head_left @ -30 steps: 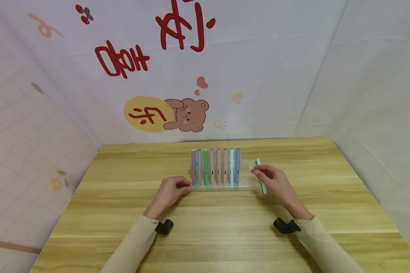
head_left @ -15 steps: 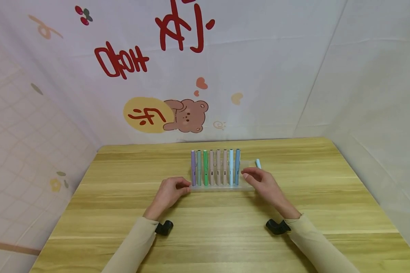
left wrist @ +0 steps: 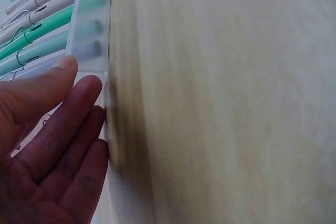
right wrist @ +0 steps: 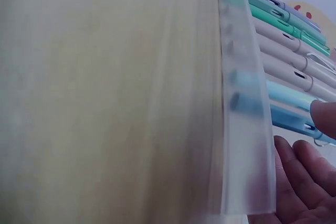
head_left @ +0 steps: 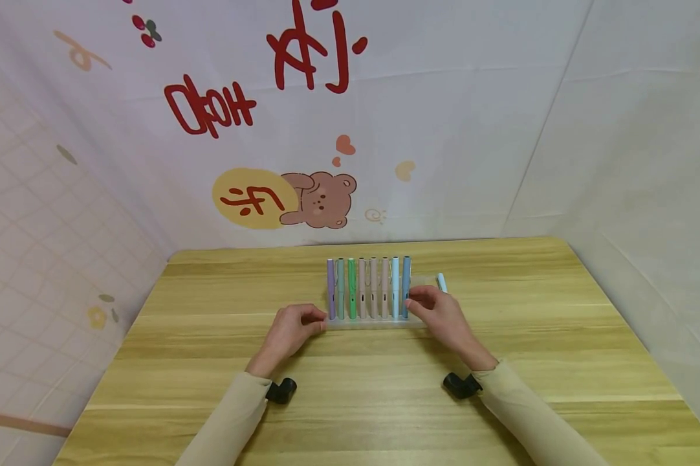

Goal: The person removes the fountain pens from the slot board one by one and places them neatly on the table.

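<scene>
A frosted clear pen holder (head_left: pixel 373 323) stands on the table with a row of capped pens upright in it: purple (head_left: pixel 330 291), grey-green, green (head_left: pixel 352 291), several pinkish-beige, light blue (head_left: pixel 394 288) and darker blue (head_left: pixel 406 278). My left hand (head_left: pixel 292 330) touches the holder's left end, thumb by the purple pen and fingers loosely bent at the corner. At the other end my right hand (head_left: pixel 440 317) is beside the darker blue pen, thumb in front of it in the head view. In the right wrist view, its fingers (right wrist: pixel 299 177) are spread apart from the thumb.
Another light blue pen (head_left: pixel 442 283) lies on the wooden table (head_left: pixel 373 401) right of the holder, partly hidden behind my right hand. Behind the table hangs a white cloth (head_left: pixel 460 129) with red characters and a bear.
My right hand has moved left, from over the lying light blue pen to beside the darker blue pen in the holder. My left hand has stayed at the holder's left end.
</scene>
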The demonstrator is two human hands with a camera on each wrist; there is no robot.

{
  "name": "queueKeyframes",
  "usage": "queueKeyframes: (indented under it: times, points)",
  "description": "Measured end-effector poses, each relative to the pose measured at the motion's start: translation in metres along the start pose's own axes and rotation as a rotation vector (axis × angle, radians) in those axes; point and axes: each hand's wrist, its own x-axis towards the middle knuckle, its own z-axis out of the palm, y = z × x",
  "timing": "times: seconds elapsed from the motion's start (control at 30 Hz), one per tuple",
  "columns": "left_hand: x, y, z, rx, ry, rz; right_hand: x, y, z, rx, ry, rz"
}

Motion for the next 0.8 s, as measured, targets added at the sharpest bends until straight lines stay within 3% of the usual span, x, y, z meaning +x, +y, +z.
queueKeyframes:
  times: [0.27,0.8]
  points:
    - [-0.0023,-0.0003,0.0003,0.0,0.01,0.001,0.0029,-0.0003,0.0093,-0.04,0.021,0.03]
    - [0.0012,-0.0017,-0.0006,0.004,-0.009,0.01,0.0048,-0.0072,0.0053,-0.034,0.1,-0.024]
